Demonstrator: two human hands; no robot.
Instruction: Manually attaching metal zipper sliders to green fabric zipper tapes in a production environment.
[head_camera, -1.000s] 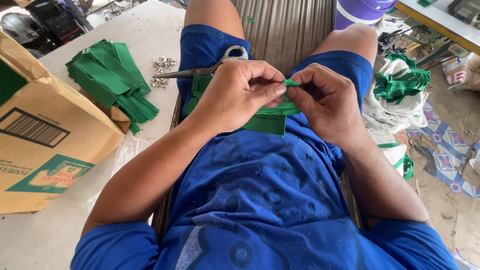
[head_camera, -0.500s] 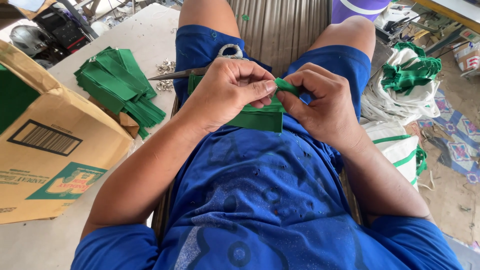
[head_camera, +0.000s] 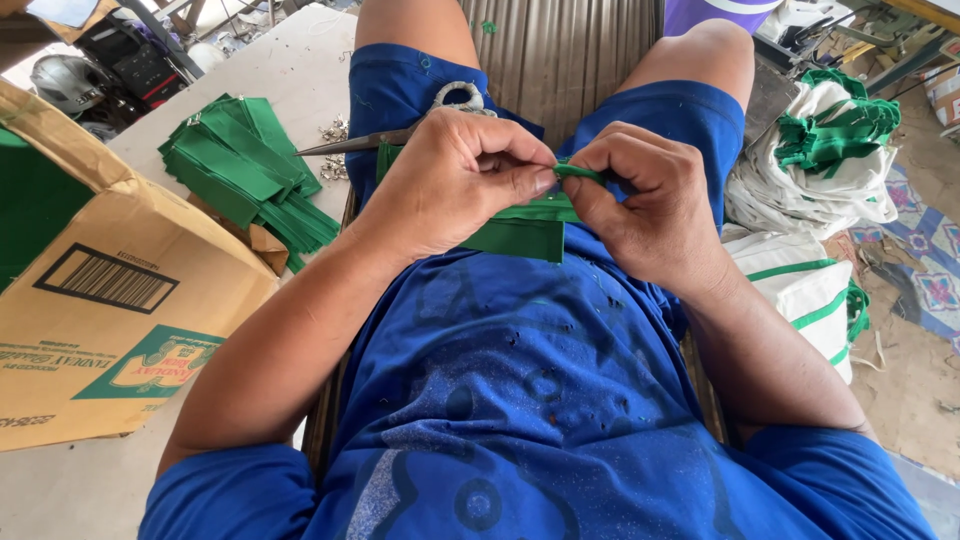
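My left hand (head_camera: 455, 180) and my right hand (head_camera: 645, 205) meet over my lap, both pinching the top edge of a folded green fabric strip (head_camera: 530, 228). The strip hangs down between the hands and rests against my blue shirt. Thumbs and forefingers press its upper fold together. A pair of metal scissors (head_camera: 400, 125) lies across my left thigh just beyond my left hand, its blades pointing left.
A stack of green fabric strips (head_camera: 245, 175) sits on the white table at left, with small metal pieces (head_camera: 333, 150) beside it. A cardboard box (head_camera: 110, 300) stands nearer left. White bags with green trim (head_camera: 815, 190) pile up at right.
Both hands have stayed pinched on the green strip, working its top fold; the view has shifted slightly. The scissors have not moved.
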